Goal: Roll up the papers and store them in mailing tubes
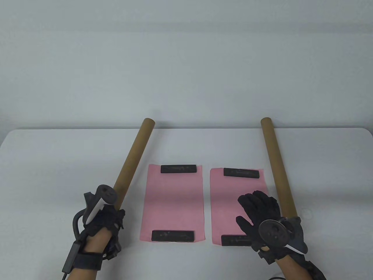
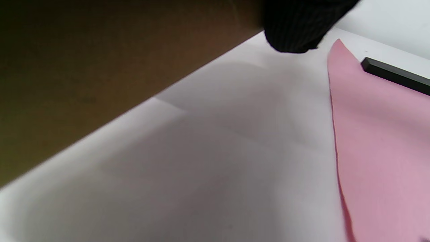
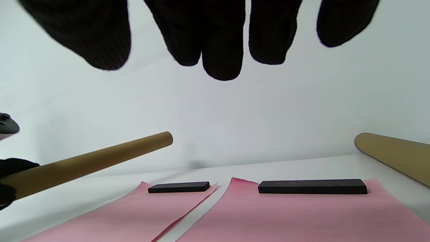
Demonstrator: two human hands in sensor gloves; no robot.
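Observation:
Two pink papers lie flat side by side on the table, the left paper and the right paper, each held down by black bar weights at its far and near ends. A brown mailing tube lies left of them and a second tube lies to the right. My left hand grips the near end of the left tube, whose far end is lifted off the table in the right wrist view. My right hand hovers open above the right paper, fingers spread.
The black weights sit at the far end of the left paper, its near end, the right paper's far end and near end. The white table's far edge meets a pale wall.

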